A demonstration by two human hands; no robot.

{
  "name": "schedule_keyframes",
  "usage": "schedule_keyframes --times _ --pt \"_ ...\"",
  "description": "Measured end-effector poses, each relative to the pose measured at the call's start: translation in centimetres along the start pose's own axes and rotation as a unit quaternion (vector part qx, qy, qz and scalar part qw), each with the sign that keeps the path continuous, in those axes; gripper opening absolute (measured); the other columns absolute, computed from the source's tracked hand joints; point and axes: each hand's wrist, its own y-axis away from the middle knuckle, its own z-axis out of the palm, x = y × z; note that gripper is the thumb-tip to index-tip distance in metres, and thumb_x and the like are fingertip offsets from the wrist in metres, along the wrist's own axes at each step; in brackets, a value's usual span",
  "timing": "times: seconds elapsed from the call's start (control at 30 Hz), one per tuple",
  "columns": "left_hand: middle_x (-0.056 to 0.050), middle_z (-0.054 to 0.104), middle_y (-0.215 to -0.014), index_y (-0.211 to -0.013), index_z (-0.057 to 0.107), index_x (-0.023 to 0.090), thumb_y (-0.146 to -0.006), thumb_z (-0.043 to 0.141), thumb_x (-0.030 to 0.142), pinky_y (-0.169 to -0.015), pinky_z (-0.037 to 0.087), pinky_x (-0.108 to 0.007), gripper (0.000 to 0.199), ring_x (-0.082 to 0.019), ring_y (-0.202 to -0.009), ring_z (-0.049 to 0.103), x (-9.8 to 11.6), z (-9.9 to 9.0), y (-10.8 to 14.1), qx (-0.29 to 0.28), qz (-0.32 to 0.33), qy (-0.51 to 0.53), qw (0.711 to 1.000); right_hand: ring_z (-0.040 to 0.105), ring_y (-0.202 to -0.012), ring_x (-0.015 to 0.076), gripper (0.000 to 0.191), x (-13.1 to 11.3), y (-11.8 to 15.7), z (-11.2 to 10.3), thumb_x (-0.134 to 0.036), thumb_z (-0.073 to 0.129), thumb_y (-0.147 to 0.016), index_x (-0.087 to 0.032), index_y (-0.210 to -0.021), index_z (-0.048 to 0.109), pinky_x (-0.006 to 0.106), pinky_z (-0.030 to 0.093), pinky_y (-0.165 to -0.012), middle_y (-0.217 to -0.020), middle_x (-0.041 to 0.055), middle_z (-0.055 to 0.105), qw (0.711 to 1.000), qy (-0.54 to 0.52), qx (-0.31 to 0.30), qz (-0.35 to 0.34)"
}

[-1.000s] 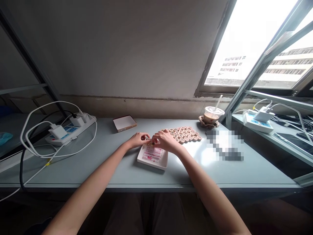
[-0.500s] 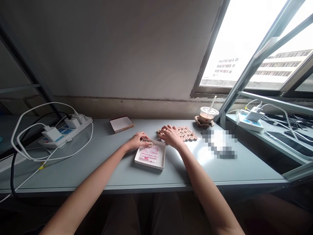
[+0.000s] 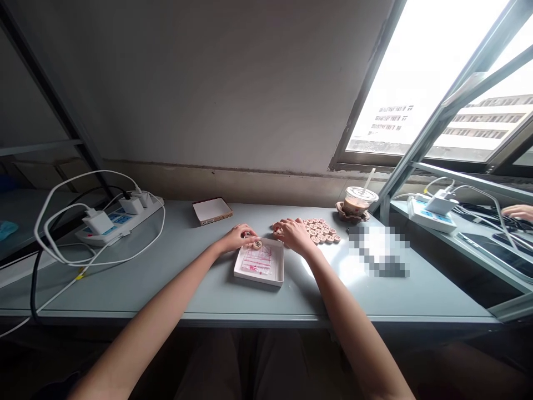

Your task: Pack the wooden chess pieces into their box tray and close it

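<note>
My left hand (image 3: 237, 238) is closed at the back left corner of a shallow white box (image 3: 280, 268), thumb over the rim and fingers behind it. Close to the thumb tip, a round wooden Chinese chess piece (image 3: 257, 244) lies inside at the back. A folded clear plastic sheet with red lines (image 3: 256, 261) covers much of the box floor. Just right of the box, my right hand (image 3: 295, 234) curls its fingers down over another Chinese chess piece (image 3: 277, 232). Several more pieces (image 3: 320, 230) lie packed in rows beside that hand, partly hidden by it.
Behind on the left lies an upturned box lid (image 3: 213, 210). A drink cup with a straw (image 3: 360, 201) stands in a cardboard holder at the back right. A power strip with white cables (image 3: 120, 222) occupies the left. Another person's hand (image 3: 518, 212) shows at the far right.
The view has shifted slightly. My right fingers have moved a little closer around a piece at the row's left end. Another person's hand has appeared at the right edge.
</note>
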Motion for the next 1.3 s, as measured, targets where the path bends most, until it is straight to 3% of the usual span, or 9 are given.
schedule_keyframes --times 0.2,0.33,0.53,0.7,0.83,1.0,1.17,1.3 --pt "-0.006 0.057 -0.097 -0.082 0.067 0.018 -0.07 0.062 0.05 -0.08 0.042 -0.03 0.035 -0.021 -0.091 0.053 0.3 0.3 0.0 0.016 -0.012 -0.009 1.0 0.053 -0.095 0.0205 0.016 0.3 0.3 -0.9 -0.03 0.055 -0.085 -0.022 -0.089 0.068 0.029 0.029 -0.073 -0.102 0.0055 0.065 1.0 -0.026 0.002 0.009" --pt "-0.006 0.058 -0.098 -0.083 0.066 0.017 -0.07 0.063 0.048 -0.081 0.042 -0.03 0.034 -0.02 -0.09 0.054 0.2 0.3 0.0 0.016 -0.007 -0.002 1.0 0.055 -0.083 0.0186 0.017 0.1 0.3 -1.3 -0.029 0.052 -0.085 -0.02 -0.086 0.067 0.029 0.029 -0.071 -0.087 0.0041 0.067 0.999 -0.035 -0.017 0.016" --pt "-0.006 0.059 -0.097 -0.081 0.068 0.017 -0.071 0.062 0.049 -0.077 0.043 -0.029 0.034 -0.02 -0.088 0.054 -0.1 0.1 -0.2 0.018 -0.009 0.005 1.0 0.052 -0.09 0.0186 0.015 -1.1 0.3 -2.3 -0.035 0.057 -0.083 -0.023 -0.089 0.063 0.029 0.032 -0.079 -0.088 0.0025 0.065 0.989 -0.125 0.076 -0.011" --pt "-0.006 0.059 -0.1 -0.089 0.067 0.018 -0.069 0.063 0.05 -0.076 0.042 -0.028 0.038 -0.021 -0.091 0.054 -0.1 -0.5 0.1 0.0 -0.019 0.007 1.0 0.055 -0.077 0.015 0.01 -2.3 0.3 -1.7 -0.029 0.064 -0.079 -0.021 -0.086 0.065 0.025 0.035 -0.071 -0.084 0.0015 0.063 0.983 -0.158 -0.019 -0.088" --pt "-0.006 0.059 -0.102 -0.093 0.068 0.02 -0.073 0.059 0.046 -0.079 0.042 -0.029 0.034 -0.021 -0.096 0.053 0.0 -0.7 0.2 -0.01 -0.015 0.011 1.0 0.055 -0.081 0.0159 0.009 -2.9 0.2 -1.3 -0.025 0.067 -0.077 -0.019 -0.084 0.066 0.026 0.035 -0.074 -0.091 0.0045 0.061 0.986 -0.126 -0.027 -0.104" --pt "-0.007 0.059 -0.102 -0.092 0.068 0.019 -0.071 0.061 0.048 -0.08 0.042 -0.029 0.037 -0.022 -0.095 0.053 0.5 -0.7 0.4 -0.009 -0.029 0.024 0.999 0.056 -0.084 0.0176 0.02 -1.9 0.6 -2.2 -0.038 0.067 -0.076 -0.023 -0.089 0.065 0.027 0.036 -0.074 -0.094 0.0034 0.061 0.99 -0.105 -0.033 -0.085" --pt "-0.007 0.06 -0.102 -0.092 0.067 0.019 -0.071 0.061 0.048 -0.079 0.042 -0.03 0.036 -0.022 -0.095 0.054 0.6 -0.7 0.5 -0.01 -0.026 0.024 0.999 0.057 -0.085 0.017 0.015 -0.7 1.0 -2.6 -0.029 0.068 -0.075 -0.026 -0.09 0.068 0.027 0.038 -0.074 -0.093 0.0024 0.063 0.989 -0.097 -0.085 -0.075" --pt "-0.007 0.06 -0.1 -0.091 0.067 0.019 -0.071 0.06 0.049 -0.078 0.043 -0.03 0.037 -0.022 -0.094 0.054 0.4 -0.6 0.3 -0.007 -0.026 0.018 0.999 0.057 -0.085 0.0173 0.017 -1.1 1.0 -2.7 -0.037 0.067 -0.076 -0.025 -0.089 0.069 0.027 0.038 -0.074 -0.092 0.0027 0.063 0.99 -0.093 -0.07 -0.081"
